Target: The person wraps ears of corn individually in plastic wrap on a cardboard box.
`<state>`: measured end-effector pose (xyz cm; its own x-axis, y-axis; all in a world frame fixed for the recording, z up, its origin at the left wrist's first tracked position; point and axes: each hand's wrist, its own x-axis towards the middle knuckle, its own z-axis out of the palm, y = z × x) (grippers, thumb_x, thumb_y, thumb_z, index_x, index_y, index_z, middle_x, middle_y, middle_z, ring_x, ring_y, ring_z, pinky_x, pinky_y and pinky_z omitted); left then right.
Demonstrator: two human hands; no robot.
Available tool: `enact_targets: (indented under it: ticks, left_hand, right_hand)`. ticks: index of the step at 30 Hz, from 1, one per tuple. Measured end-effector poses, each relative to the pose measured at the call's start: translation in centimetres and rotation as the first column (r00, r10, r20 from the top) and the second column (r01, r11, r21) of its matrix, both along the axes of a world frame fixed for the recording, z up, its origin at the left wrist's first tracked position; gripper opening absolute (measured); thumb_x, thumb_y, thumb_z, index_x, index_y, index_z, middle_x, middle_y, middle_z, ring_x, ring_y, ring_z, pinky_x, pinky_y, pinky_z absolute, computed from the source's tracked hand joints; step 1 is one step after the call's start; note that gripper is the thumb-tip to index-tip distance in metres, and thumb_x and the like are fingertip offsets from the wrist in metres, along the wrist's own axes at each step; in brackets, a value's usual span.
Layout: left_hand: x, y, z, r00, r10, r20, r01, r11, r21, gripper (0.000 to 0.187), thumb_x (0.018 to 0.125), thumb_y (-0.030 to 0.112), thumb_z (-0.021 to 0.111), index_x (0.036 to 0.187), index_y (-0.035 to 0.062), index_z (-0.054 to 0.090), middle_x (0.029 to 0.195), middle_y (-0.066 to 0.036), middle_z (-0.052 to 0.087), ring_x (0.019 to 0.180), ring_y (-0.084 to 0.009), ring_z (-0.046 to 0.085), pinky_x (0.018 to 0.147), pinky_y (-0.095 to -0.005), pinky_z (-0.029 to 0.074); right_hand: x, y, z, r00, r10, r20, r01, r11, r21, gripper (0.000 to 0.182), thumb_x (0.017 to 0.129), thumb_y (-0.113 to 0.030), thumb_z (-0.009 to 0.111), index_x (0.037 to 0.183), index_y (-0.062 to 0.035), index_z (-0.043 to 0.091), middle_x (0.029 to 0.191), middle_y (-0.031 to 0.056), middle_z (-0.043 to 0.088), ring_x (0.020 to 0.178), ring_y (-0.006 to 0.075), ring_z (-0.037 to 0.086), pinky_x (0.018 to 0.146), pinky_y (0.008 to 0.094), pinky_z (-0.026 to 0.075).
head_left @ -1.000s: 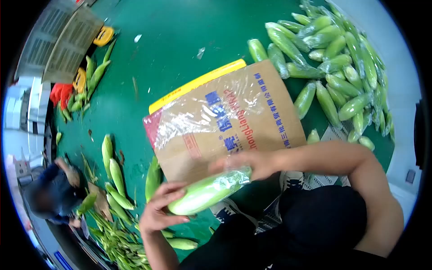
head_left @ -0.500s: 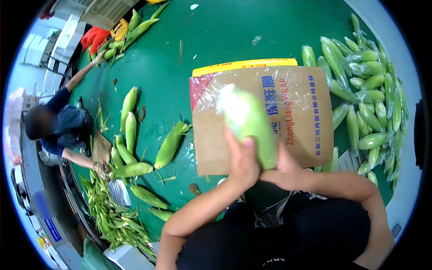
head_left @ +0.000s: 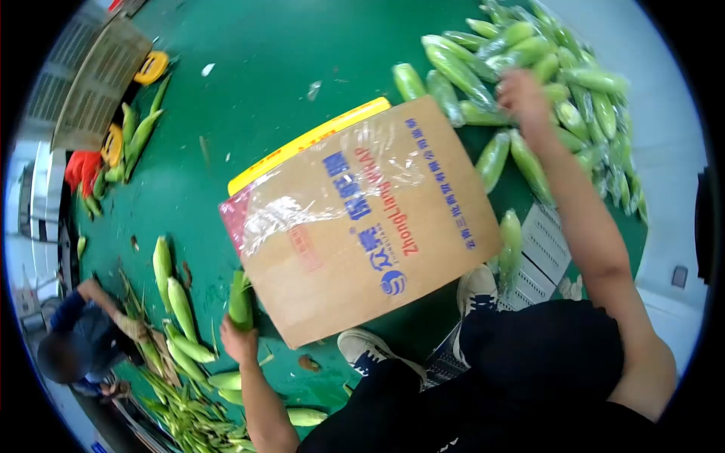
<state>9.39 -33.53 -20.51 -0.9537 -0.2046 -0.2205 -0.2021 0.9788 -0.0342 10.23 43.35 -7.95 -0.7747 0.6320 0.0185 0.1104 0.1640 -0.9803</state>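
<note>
My left hand (head_left: 239, 341) grips the lower end of a green husked corn ear (head_left: 241, 302) beside the left edge of the cardboard box (head_left: 355, 219). My right hand (head_left: 519, 100) is stretched out to the upper right, over the heap of film-wrapped corn (head_left: 596, 83). Its fingers look bent but are blurred, and whether they touch or hold an ear cannot be made out. Clear film lies across the box top, and a yellow strip (head_left: 302, 143) shows along the box's far edge.
Unwrapped corn ears (head_left: 181, 306) lie left on the green surface (head_left: 257, 60), above a pile of husks (head_left: 189, 415). A co-worker (head_left: 75, 351) is at the far left. Red bags (head_left: 81, 170) and more corn are at upper left. My shoes (head_left: 377, 351) show below the box.
My hands have parted: the left moved left to a green ear, the right up to the wrapped heap. The wrapped ear is no longer between them. The view has turned, and the co-worker's arms have drawn in.
</note>
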Motion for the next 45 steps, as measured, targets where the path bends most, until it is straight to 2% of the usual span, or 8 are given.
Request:
enact_targets:
  ticks: [3,11,14,19,22,26,39,45]
  left_hand:
    - [-2.1,2.0,4.4,0.919,-0.085,-0.386,0.11,0.993,0.044,0.082,0.069,0.012,0.082,0.146,0.0129,0.053,0.128,-0.017,0.06,0.116,-0.0425,0.06,0.099,-0.05,0.052]
    - [-14.0,28.5,19.9,0.539,-0.604,-0.587,0.839,0.448,0.309,0.074,0.067,-0.003,0.08,0.137,0.0058,0.06,0.126,-0.017,0.066,0.121,-0.0393,0.06,0.106,-0.0449,0.049]
    - [-13.5,33.0,17.9,0.556,-0.743,-0.373,0.831,0.477,0.288,0.07,0.068,0.013,0.085,0.134,0.0116,0.061,0.122,-0.012,0.065,0.114,-0.0371,0.063,0.096,-0.0447,0.054]
    - [-14.3,34.5,18.7,0.575,-0.785,-0.231,0.815,0.525,0.245,0.072,0.068,0.014,0.085,0.136,0.0141,0.062,0.117,-0.009,0.065,0.108,-0.0332,0.064,0.09,-0.0443,0.055]
    - [-14.9,34.6,19.0,0.525,-0.824,-0.214,0.844,0.472,0.254,0.071,0.068,0.013,0.084,0.135,0.0141,0.062,0.117,-0.009,0.064,0.108,-0.0335,0.064,0.089,-0.0447,0.055]
    - [-15.2,34.4,18.4,0.515,-0.83,-0.214,0.847,0.454,0.277,0.067,0.068,0.014,0.084,0.131,0.0128,0.063,0.117,-0.01,0.063,0.108,-0.0345,0.063,0.091,-0.0452,0.055]
    - [-15.1,23.3,11.9,0.602,-0.65,-0.463,0.767,0.631,0.112,0.031,0.085,0.025,0.08,0.111,0.01,0.073,0.094,-0.007,0.069,0.088,-0.0276,0.062,0.078,-0.0373,0.044]
    - [-8.9,23.3,10.8,0.813,0.311,-0.492,0.26,0.562,0.785,0.01,0.104,0.012,0.062,0.103,0.0044,0.069,0.095,-0.013,0.069,0.093,-0.0246,0.068,0.086,-0.0351,0.053]
  right_hand:
    - [-1.1,-12.1,2.4,0.654,0.225,0.722,-0.63,0.691,0.356,0.046,0.095,-0.048,0.069,0.088,-0.0018,0.07,0.084,0.0143,0.069,0.083,0.0298,0.069,0.074,0.044,0.054]
    - [-2.6,-16.4,-1.0,0.788,0.366,0.495,-0.616,0.469,0.633,0.033,0.099,-0.033,0.064,0.091,-0.0019,0.067,0.093,0.0196,0.069,0.091,0.0384,0.068,0.079,0.0496,0.053]
    - [-0.4,-16.1,-0.4,0.897,0.406,0.174,-0.422,0.904,0.069,0.022,0.101,-0.017,0.057,0.085,-0.0013,0.061,0.121,0.0205,0.071,0.103,0.0329,0.069,0.085,0.0484,0.052]
    - [-0.2,-15.8,-0.7,0.912,-0.021,-0.411,-0.323,0.582,-0.746,0.015,0.101,-0.005,0.051,0.089,-0.0036,0.061,0.14,0.0284,0.062,0.128,0.0269,0.06,0.111,0.0325,0.044]
    - [-3.5,-17.5,-0.2,0.904,0.403,-0.144,-0.425,0.882,-0.204,0.033,0.103,-0.018,0.058,0.128,0.0024,0.061,0.132,0.016,0.067,0.119,0.027,0.064,0.103,0.0392,0.049]
    - [-7.9,-20.4,-0.8,0.838,0.495,0.23,-0.441,0.366,0.819,0.059,0.09,-0.035,0.079,0.137,-0.0051,0.058,0.121,0.0114,0.067,0.11,0.0288,0.065,0.096,0.041,0.051]
    - [-8.2,-20.6,-2.0,0.871,0.469,0.148,-0.366,0.418,0.832,0.077,0.067,-0.038,0.091,0.131,-0.0094,0.06,0.112,0.0099,0.064,0.108,0.0312,0.059,0.098,0.045,0.048]
    - [-7.6,-19.2,0.5,0.776,0.538,0.331,-0.519,0.245,0.819,0.083,0.069,-0.039,0.09,0.14,-0.0131,0.058,0.109,0.0107,0.063,0.101,0.0313,0.062,0.09,0.0434,0.053]
